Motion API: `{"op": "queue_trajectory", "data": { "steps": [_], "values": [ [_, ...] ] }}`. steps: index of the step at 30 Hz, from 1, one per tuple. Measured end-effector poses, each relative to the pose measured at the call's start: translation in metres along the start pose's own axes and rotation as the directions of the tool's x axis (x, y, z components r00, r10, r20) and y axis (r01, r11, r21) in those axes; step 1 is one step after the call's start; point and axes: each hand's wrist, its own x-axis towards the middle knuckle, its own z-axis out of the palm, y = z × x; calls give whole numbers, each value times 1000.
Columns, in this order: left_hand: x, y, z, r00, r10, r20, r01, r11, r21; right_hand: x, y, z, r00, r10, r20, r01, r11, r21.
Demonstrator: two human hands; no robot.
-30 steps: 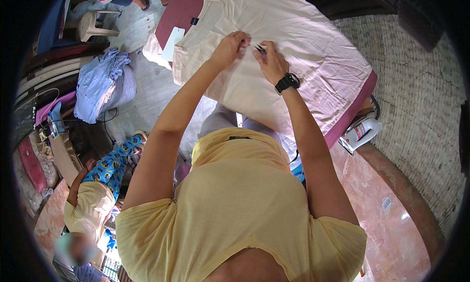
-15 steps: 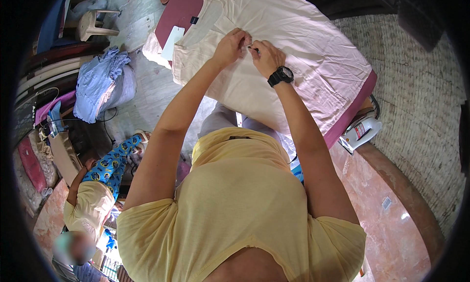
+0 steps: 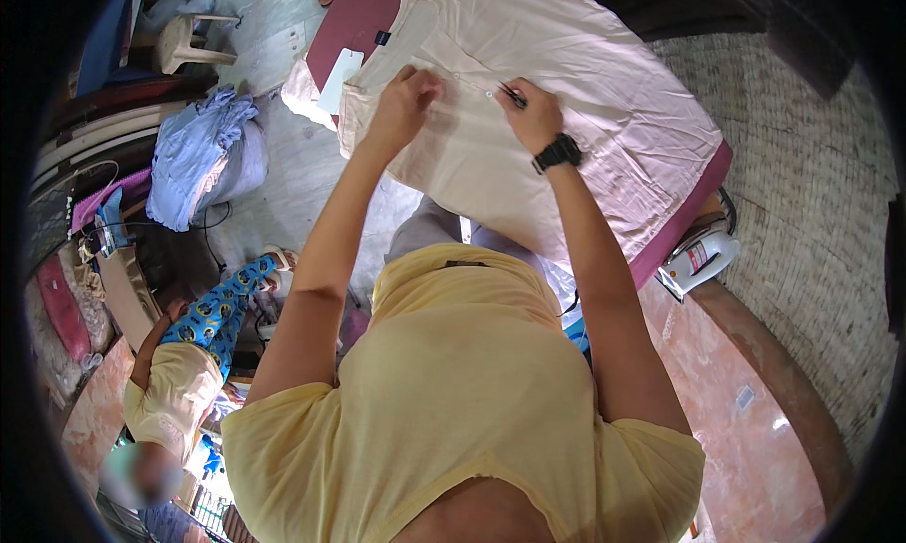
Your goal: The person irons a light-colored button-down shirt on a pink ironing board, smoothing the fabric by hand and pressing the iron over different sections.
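A pale pink, buttoned shirt [image 3: 604, 118] lies spread over a maroon-covered board in front of me, its neckline toward the upper left. In my right hand [image 3: 534, 114], which wears a black watch [image 3: 559, 153], is a pair of small dark thread snips [image 3: 512, 95], points toward the upper left near a small white button [image 3: 490, 94] on the placket. My left hand [image 3: 404, 106] is over the shirt's left part, apart from the right one. Its fingers are curled together and slightly blurred; what they hold, if anything, cannot be made out.
A white tag [image 3: 341, 81] lies by the shirt's neck side. The maroon board cover [image 3: 354, 19] shows past the cloth. An iron [image 3: 700, 260] rests at the board's right end. At left are a blue cloth bundle [image 3: 203, 156], a plastic chair [image 3: 186, 45] and another person [image 3: 184, 378].
My hands were together at the shirt's placket. Now they are apart: the left has moved left, the right slightly right and down, still with the snips.
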Motion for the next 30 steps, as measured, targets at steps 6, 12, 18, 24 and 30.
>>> {"op": "queue_trajectory", "data": {
  "steps": [6, 12, 18, 24, 30],
  "values": [
    [33, -4, 58, 1000, 3, 28, -2, 999, -43, 8, -11, 32, 992, 96, -84, -95, 995, 6],
    [34, -5, 62, 999, 52, 2, -52, 998, -27, 6, -5, 30, 988, 139, -67, -136, 989, 55],
    [32, -19, 61, 997, -70, -9, 67, 972, -226, 4, -10, 23, 992, 122, 23, -123, 990, 62],
    [34, -24, 66, 992, -108, -67, 82, 946, -315, 2, -13, 21, 1000, -19, -13, 20, 999, 40],
    [33, -19, 64, 972, -229, -44, 193, 896, -399, 6, -22, 19, 981, -192, 5, 191, 971, -145]
  ]
}}
